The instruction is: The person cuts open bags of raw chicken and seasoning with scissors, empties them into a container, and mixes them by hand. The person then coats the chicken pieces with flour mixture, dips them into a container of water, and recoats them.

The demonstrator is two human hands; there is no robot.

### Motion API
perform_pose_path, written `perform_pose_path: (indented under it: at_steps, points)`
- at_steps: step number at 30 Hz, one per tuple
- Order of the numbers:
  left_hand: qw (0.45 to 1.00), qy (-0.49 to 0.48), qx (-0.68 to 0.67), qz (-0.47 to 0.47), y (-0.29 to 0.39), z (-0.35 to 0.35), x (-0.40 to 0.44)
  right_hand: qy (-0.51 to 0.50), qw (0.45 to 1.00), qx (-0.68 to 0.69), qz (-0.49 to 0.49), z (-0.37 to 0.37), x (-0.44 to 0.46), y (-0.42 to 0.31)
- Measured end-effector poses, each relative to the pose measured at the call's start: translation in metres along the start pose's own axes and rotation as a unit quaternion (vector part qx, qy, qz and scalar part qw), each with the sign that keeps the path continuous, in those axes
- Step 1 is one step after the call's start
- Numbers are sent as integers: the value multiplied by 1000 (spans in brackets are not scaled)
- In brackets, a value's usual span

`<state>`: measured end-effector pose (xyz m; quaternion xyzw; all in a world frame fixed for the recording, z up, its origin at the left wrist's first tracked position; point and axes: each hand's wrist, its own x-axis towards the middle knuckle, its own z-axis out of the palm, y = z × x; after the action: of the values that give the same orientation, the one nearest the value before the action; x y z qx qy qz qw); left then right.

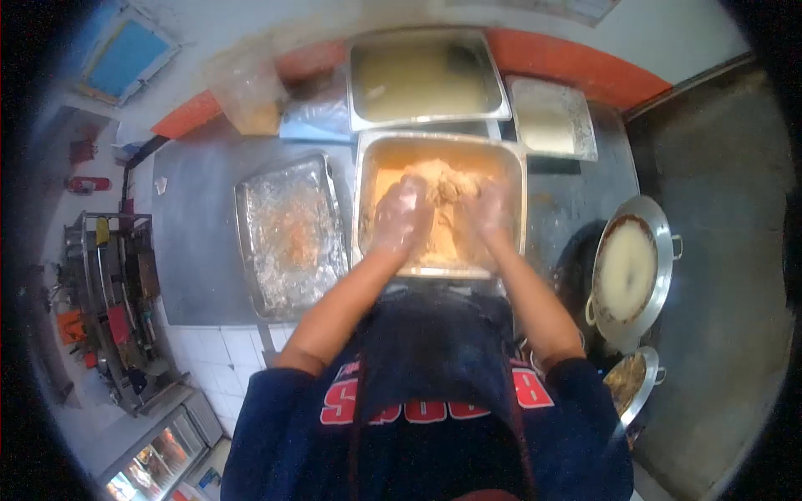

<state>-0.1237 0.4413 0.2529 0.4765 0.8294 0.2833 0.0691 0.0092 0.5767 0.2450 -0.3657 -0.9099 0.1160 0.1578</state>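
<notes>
Both of my hands are inside a deep steel pan (365, 150) of orange-tan powder (443, 246) that looks like seasoned flour. My left hand (403, 213) is at the left of a heap of powder-coated pieces (447, 179), dusted pale over its back. Across from it, my right hand (491, 209) is at the heap's right side, smeared by motion. The fingers of both hands are blurred or sunk in the powder, so their grip does not show. What the coated pieces are, I cannot make out.
Left of the pan lies a flour-dusted metal tray (288, 238). Behind stands a steel pan of yellowish liquid (422, 79), with a smaller tray of pale powder (547, 125) at right. A wide two-handled pan (631, 271) with foamy contents is at far right, another pan (632, 384) below it.
</notes>
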Motion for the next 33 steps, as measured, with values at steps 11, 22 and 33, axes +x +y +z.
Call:
perform_pose_path:
  at_steps: [11,22,33]
  points:
    - [945,290,-85,-128,-66,-98,-48,-202,811,511,200,-39,35,-117]
    - [888,56,69,-452,-154,-122,-163,-504,832,99,-211,96,-30,-276]
    - [971,178,38,-156,-58,-146,-82,-247,961,55,-110,-14,49,-87]
